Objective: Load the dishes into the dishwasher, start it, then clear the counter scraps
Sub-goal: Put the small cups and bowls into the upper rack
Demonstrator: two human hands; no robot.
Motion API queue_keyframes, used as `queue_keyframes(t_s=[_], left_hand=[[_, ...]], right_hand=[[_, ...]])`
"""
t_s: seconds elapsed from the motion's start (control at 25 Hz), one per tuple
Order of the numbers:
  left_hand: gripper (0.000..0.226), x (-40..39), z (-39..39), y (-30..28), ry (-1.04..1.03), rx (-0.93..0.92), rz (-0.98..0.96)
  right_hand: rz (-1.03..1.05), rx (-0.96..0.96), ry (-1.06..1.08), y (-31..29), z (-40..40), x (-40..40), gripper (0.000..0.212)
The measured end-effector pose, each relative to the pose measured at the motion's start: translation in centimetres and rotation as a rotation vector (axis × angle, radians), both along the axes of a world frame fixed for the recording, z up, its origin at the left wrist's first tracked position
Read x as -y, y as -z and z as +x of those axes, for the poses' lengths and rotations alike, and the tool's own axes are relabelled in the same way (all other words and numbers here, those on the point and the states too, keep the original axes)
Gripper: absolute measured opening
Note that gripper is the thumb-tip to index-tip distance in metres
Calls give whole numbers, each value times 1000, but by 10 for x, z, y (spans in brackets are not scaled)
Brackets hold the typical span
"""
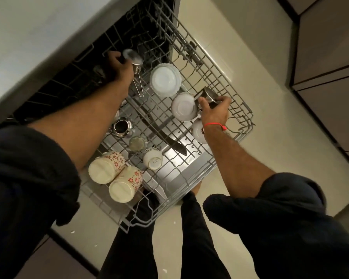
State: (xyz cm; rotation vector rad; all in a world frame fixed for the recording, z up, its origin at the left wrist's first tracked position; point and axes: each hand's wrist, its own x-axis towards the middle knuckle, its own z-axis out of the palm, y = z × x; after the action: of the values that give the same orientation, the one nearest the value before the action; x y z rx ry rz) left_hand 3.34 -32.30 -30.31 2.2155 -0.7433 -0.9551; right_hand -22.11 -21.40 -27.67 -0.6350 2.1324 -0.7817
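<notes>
Upper dishwasher rack (220, 63), pulled out over the open door and seen from above. The person's left hand (117, 66) is reaching to the rack's far side, fingers curled round a blurred round metal piece (129, 55), just beside a small steel cup with a wire handle (137, 66). The right hand (215, 111) is gripping a steel cup (208, 96) by its rim at the rack's right edge, touching a white bowl (182, 106). A white plate (164, 79) is sitting upturned behind that bowl; another white bowl (197, 130) is lying under the wrist, which is wearing a red thread (215, 125). Two floral mugs (117, 177), a white cup (152, 158), a glass (137, 143) and a steel pot (121, 128) are standing inverted nearer the person. A dark utensil (163, 133) is lying across the middle wires.
</notes>
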Motion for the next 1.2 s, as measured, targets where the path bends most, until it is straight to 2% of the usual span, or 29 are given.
queue_keyframes(t_s=[0.12, 0.24, 0.4, 0.48, 0.56, 0.72, 0.8, 0.92, 1.0, 1.04, 1.12, 1.2], left_hand=[[31, -75, -8, -35, 123, 11, -45], [26, -167, -19, -65, 181, -76, -123], [25, -272, -41, -94, 298, -54, -166], [25, -313, -54, -100, 385, -36, -165], [27, -349, -66, -98, 523, -9, -121], [28, -400, -85, -97, 705, 99, 120], [32, -414, -89, -97, 714, 126, 231], [33, -425, -91, -99, 715, 142, 256], [31, -430, -93, -98, 721, 137, 245], [30, -432, -94, -97, 716, 135, 238], [31, -434, -95, -94, 716, 134, 237], [32, -436, -95, -92, 708, 131, 248]], right_hand=[[28, 1, 30, 3, 4, 7, 55], [101, -8, -12, -2, 0, 7, 62], [126, -70, -174, -34, -13, -27, 47], [-17, -169, -284, -49, -21, -61, 40], [-182, -204, -371, -57, -31, -98, 36], [-134, -214, -405, -55, -49, -132, 35], [-124, -243, -553, -49, -53, -119, 38], [-131, -350, -887, -42, -36, -74, 47], [-136, -587, -1108, -34, -20, -47, 60], [-126, -716, -1152, -27, -14, -36, 65], [-86, -819, -980, -14, -7, -18, 60], [33, -691, -623, -12, -2, -11, 53]])
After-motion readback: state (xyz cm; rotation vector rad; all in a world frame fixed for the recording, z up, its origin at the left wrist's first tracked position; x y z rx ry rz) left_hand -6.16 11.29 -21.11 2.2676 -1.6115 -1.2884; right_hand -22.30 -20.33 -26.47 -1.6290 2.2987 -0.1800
